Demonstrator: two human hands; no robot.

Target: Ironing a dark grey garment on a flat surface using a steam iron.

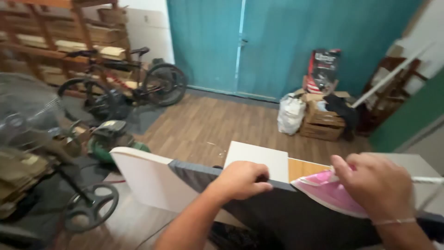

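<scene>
I see my left hand reaching forward, fingers curled over the far edge of one dark grey cloth draped on the white ironing board. My right hand is closed around one pink iron resting on that cloth.

Iron on board (bike behind, L)
</scene>
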